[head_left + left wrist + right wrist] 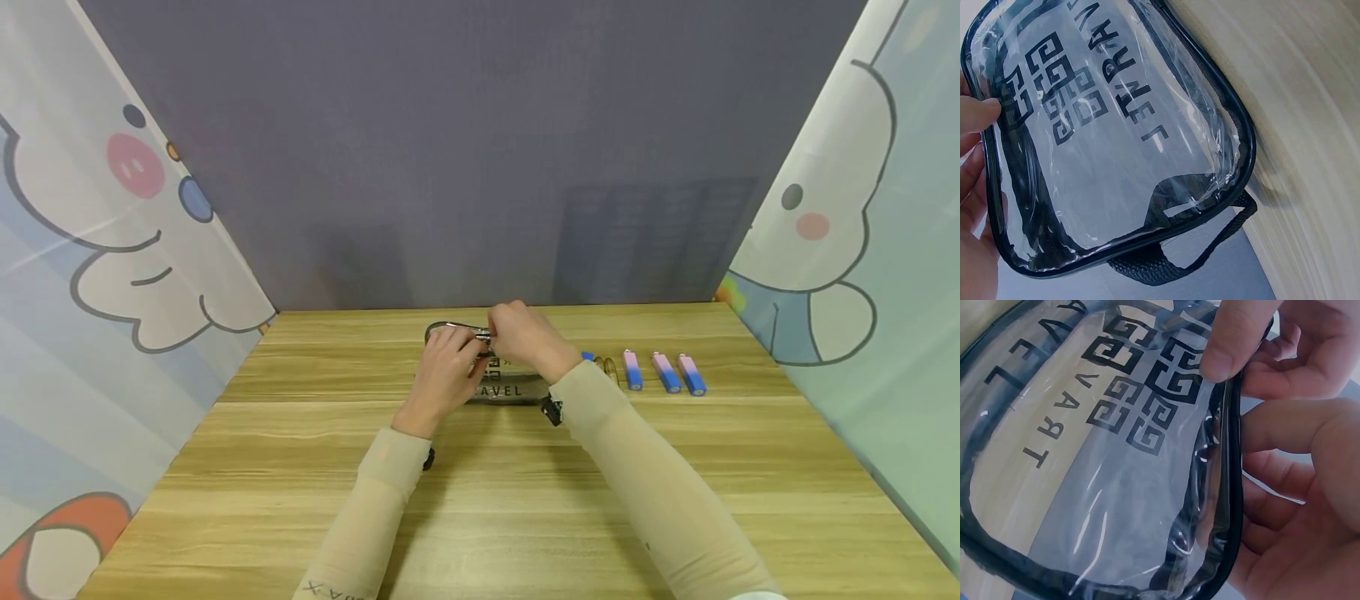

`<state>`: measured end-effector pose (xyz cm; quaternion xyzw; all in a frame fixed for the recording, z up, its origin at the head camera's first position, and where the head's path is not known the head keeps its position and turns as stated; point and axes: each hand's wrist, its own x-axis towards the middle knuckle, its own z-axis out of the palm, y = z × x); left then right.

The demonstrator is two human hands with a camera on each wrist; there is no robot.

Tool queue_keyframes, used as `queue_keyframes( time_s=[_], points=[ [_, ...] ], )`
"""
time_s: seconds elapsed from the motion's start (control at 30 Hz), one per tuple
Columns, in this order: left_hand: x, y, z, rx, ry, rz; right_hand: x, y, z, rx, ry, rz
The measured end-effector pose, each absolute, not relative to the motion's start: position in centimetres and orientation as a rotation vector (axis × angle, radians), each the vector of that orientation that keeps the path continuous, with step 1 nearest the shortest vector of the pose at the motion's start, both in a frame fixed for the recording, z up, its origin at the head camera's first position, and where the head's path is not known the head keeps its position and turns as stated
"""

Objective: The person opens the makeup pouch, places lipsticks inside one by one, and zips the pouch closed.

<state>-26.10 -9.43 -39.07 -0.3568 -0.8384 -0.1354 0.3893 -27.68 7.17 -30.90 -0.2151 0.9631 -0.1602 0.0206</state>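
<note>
A clear plastic travel pouch with black piping and black lettering stands on the table, partly covered by both hands in the head view. My left hand pinches its upper edge, the thumb lying on the clear front in the left wrist view. Close beside it, my right hand grips the same edge with curled fingers. Both hands meet along the black rim in the right wrist view. A black strap loop hangs off one end. Whether a zipper pull is between the fingers is hidden.
Three small pink-and-blue sticks with metal ends, a left one, a middle one and a right one, lie right of the pouch. Brownish-gold oval things and a blue piece sit nearer. A grey panel rises behind.
</note>
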Motion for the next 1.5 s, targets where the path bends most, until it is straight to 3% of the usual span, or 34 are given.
queue_keyframes(
  time_s=[1.5],
  points=[
    [-26.1,-9.5,-39.0,-0.888,-2.165,-0.346,-27.9,9.3,-31.5,-0.608,2.967,-0.698]
  ],
)
